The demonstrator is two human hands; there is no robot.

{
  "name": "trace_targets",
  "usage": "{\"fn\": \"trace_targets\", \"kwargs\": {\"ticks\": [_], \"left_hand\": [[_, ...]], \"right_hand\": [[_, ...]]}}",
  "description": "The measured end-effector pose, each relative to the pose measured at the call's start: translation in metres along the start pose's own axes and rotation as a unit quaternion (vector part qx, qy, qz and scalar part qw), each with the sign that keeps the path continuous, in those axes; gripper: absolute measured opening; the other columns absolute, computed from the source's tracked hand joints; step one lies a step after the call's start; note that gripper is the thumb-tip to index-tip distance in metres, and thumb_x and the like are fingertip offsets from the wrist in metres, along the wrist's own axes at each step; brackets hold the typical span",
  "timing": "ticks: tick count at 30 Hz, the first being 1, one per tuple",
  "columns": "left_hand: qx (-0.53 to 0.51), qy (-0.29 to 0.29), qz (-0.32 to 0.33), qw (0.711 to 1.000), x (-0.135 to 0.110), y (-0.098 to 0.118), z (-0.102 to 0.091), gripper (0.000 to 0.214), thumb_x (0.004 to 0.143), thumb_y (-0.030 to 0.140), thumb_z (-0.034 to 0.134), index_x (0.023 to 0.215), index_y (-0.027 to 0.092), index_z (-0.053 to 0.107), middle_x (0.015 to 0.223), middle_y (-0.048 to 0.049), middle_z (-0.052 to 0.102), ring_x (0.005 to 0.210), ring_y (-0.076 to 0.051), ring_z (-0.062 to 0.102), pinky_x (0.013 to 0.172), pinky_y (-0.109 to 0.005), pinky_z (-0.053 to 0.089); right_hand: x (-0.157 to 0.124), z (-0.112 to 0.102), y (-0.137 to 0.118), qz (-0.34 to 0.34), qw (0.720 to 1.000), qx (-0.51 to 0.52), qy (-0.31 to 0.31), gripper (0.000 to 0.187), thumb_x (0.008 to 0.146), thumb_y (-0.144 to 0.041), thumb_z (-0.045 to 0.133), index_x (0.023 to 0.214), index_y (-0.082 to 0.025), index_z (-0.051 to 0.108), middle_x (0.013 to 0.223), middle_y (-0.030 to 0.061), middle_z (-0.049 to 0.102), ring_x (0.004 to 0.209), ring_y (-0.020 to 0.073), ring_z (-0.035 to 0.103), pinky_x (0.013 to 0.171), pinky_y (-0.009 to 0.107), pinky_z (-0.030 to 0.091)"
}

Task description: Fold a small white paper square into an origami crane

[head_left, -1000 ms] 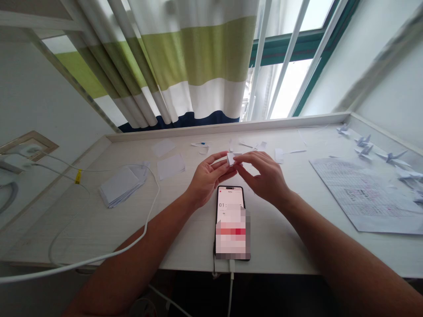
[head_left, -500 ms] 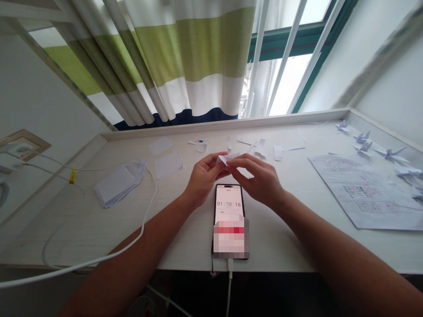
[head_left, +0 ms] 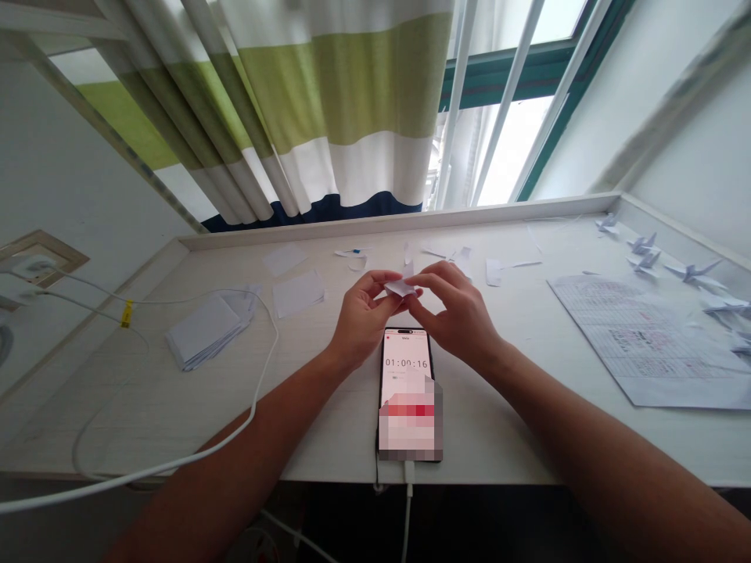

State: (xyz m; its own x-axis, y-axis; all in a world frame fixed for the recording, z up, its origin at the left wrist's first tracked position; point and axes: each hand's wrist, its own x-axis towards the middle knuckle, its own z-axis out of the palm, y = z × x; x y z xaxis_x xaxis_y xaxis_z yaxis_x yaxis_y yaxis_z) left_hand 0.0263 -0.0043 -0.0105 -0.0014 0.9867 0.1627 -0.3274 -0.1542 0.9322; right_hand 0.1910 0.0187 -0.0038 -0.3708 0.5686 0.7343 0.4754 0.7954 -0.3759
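A small folded piece of white paper [head_left: 400, 288] is pinched between my two hands, above the desk's middle. My left hand [head_left: 364, 317] grips its left side, thumb and fingers closed on it. On the other side, my right hand [head_left: 454, 305] holds the paper's right edge between thumb and fingertips. Parts of the paper are hidden behind the fingers. Just below the hands lies a phone [head_left: 406, 375] showing a timer, with a charging cable [head_left: 409, 493] plugged into its lower end.
To the left lie a stack of paper sheets [head_left: 205, 328] and loose sheets [head_left: 298, 294]; a white cable [head_left: 258, 383] arcs over my left forearm. Paper scraps [head_left: 494, 272] are scattered behind my hands. Several folded paper cranes [head_left: 695, 271] and a printed sheet [head_left: 639, 344] sit at right.
The folded paper has tilted flatter between my fingers, its raised flap no longer sticking up to the right. My right fingers have lifted and shifted slightly left.
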Motion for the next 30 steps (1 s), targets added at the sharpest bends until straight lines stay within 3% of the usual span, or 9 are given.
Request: {"fn": "trace_targets", "kwargs": {"ticks": [5, 11, 16, 22, 26, 30], "left_hand": [[0.077, 0.005, 0.042, 0.996, -0.001, -0.003, -0.004, 0.018, 0.087, 0.026, 0.081, 0.096, 0.018, 0.068, 0.096, -0.0028, 0.077, 0.091, -0.017, 0.076, 0.089, -0.035, 0.062], [0.113, 0.010, 0.057, 0.992, -0.001, -0.003, -0.005, 0.019, 0.088, 0.025, 0.080, 0.099, 0.018, 0.066, 0.100, -0.0074, 0.080, 0.099, -0.021, 0.078, 0.091, -0.037, 0.062], [0.209, -0.011, 0.093, 0.974, -0.005, 0.000, -0.005, 0.017, 0.093, 0.030, 0.075, 0.102, 0.020, 0.063, 0.104, -0.0067, 0.079, 0.097, -0.020, 0.077, 0.094, -0.041, 0.062], [0.305, 0.012, 0.180, 0.935, -0.005, 0.005, -0.010, 0.008, 0.093, 0.029, 0.073, 0.098, 0.022, 0.073, 0.104, -0.0059, 0.079, 0.100, -0.022, 0.074, 0.094, -0.040, 0.061], [0.343, 0.028, 0.182, 0.921, -0.005, 0.008, -0.012, 0.009, 0.090, 0.028, 0.077, 0.096, 0.022, 0.077, 0.095, -0.0052, 0.081, 0.091, -0.022, 0.075, 0.086, -0.037, 0.060], [0.319, 0.037, 0.148, 0.935, -0.006, 0.009, -0.009, 0.024, 0.091, 0.033, 0.076, 0.113, 0.023, 0.073, 0.095, -0.0048, 0.081, 0.088, -0.022, 0.077, 0.077, -0.033, 0.059]], "right_hand": [[0.001, -0.001, 0.000, 0.047, 0.998, 0.049, 0.002, 0.004, 0.098, -0.023, 0.064, 0.102, -0.023, 0.067, 0.099, 0.0070, 0.073, 0.090, 0.0241, 0.071, 0.079, 0.044, 0.062], [0.000, 0.001, 0.001, 0.110, 0.987, 0.113, 0.011, 0.016, 0.097, -0.027, 0.068, 0.112, -0.022, 0.067, 0.113, 0.0085, 0.078, 0.100, 0.0244, 0.075, 0.088, 0.046, 0.066], [0.000, -0.001, 0.000, 0.100, 0.989, 0.108, 0.017, 0.012, 0.097, -0.025, 0.066, 0.108, -0.024, 0.072, 0.104, 0.0046, 0.081, 0.095, 0.0234, 0.077, 0.089, 0.047, 0.065], [0.001, -0.004, 0.001, 0.049, 0.993, 0.108, 0.019, 0.007, 0.098, -0.023, 0.065, 0.099, -0.024, 0.072, 0.098, 0.0053, 0.078, 0.091, 0.0220, 0.075, 0.079, 0.042, 0.064], [0.000, -0.002, -0.002, 0.086, 0.990, 0.108, 0.024, 0.002, 0.095, -0.024, 0.068, 0.095, -0.024, 0.070, 0.092, 0.0036, 0.078, 0.087, 0.0215, 0.074, 0.079, 0.042, 0.063], [-0.001, 0.003, -0.008, 0.133, 0.981, 0.138, 0.039, 0.009, 0.093, -0.026, 0.071, 0.100, -0.023, 0.067, 0.096, 0.0048, 0.078, 0.085, 0.0214, 0.074, 0.081, 0.042, 0.064]]}}
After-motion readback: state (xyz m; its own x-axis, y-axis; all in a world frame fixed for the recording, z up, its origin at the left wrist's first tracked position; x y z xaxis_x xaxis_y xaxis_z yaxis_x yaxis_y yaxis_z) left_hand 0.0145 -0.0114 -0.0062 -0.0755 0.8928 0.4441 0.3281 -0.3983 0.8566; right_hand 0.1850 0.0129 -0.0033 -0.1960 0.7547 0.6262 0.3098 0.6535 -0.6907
